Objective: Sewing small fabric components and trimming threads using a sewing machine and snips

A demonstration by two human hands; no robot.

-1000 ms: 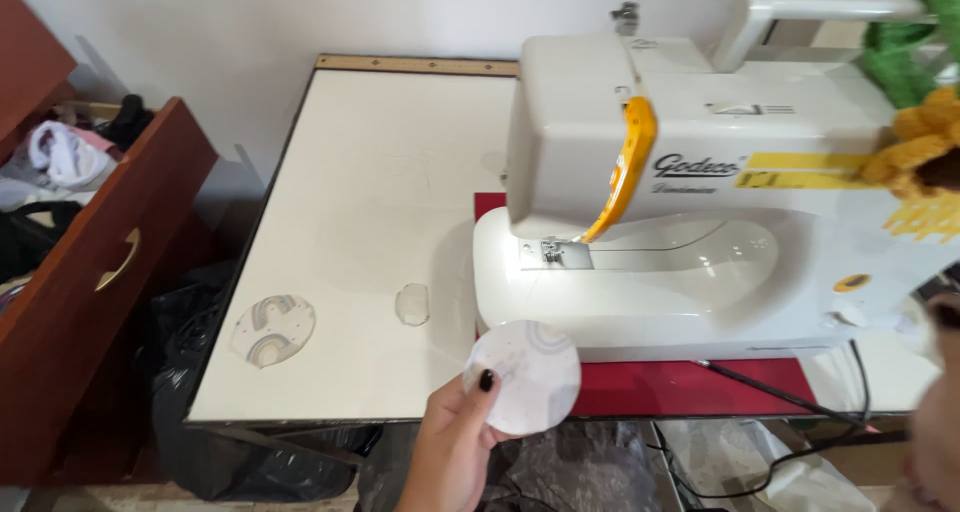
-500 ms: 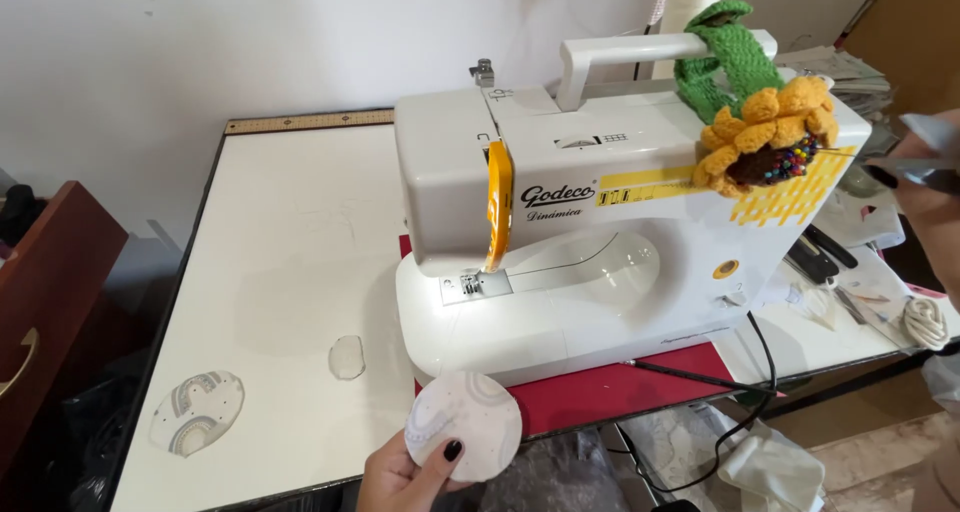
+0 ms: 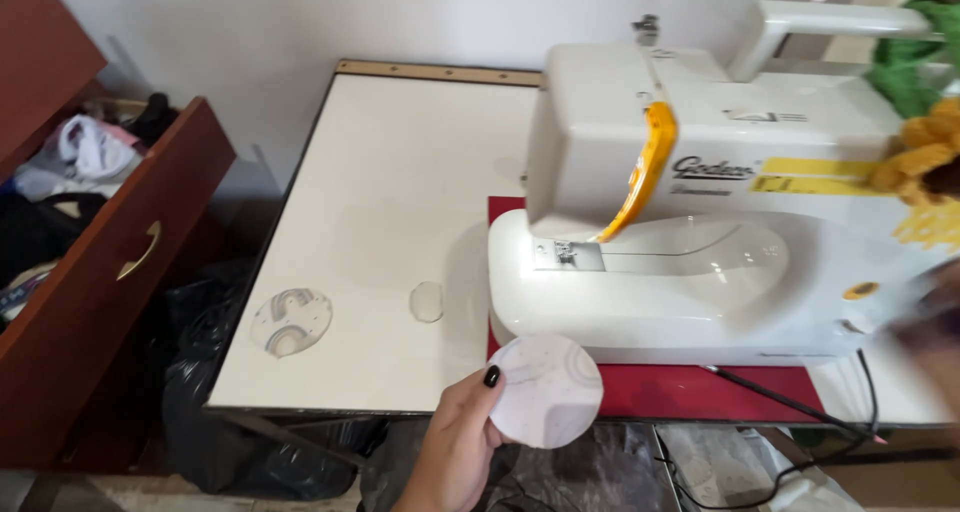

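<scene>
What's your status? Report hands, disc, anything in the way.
Left hand has a grip on the round white fabric disc, thumb on top. Right hand a blur at the frame edge. Sewing machine right behind the disc; second disc lies left on the table.

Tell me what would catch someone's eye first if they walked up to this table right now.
The white sewing machine with its curved yellow lever stands out first, sitting on a red mat at the right of the white table. Next comes the left hand at the front edge, holding up a round white fabric disc. At far left, an open brown drawer spills with clothes.
</scene>
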